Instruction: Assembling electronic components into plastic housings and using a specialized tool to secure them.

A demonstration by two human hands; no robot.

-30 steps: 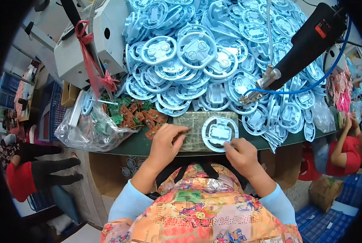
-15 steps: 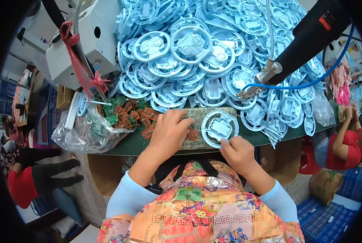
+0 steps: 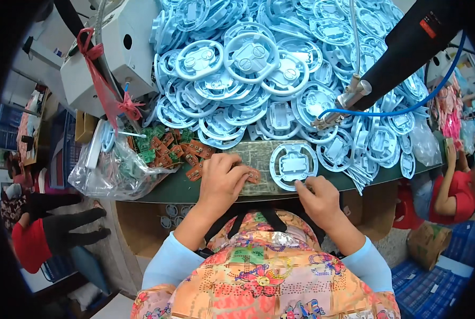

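A light-blue plastic toy steering wheel part [image 3: 292, 166] lies with its hollow back up on a worn, tape-wrapped block [image 3: 259, 151] at the table's front edge. Fingers curled, my right hand [image 3: 322, 201] pinches the lower rim of this part. My left hand [image 3: 221, 181] is closed at the block's left side, thumb and fingers on a small brown circuit board [image 3: 254, 176]; some of the board is hidden by the fingers. More brown and green circuit boards [image 3: 163, 151] are heaped just left of that hand.
A big pile of similar light-blue parts [image 3: 252, 58] covers the table's back. A black tool with a metal tip [image 3: 349, 101] and blue hose hangs over its right side. At left stand a white machine box [image 3: 110, 58] and a clear plastic bag [image 3: 115, 178]. Other people are at both sides.
The steering wheel part has slid slightly right on the block, with my right hand moving the same way. My left hand has come down slightly and closed on the brown circuit board.
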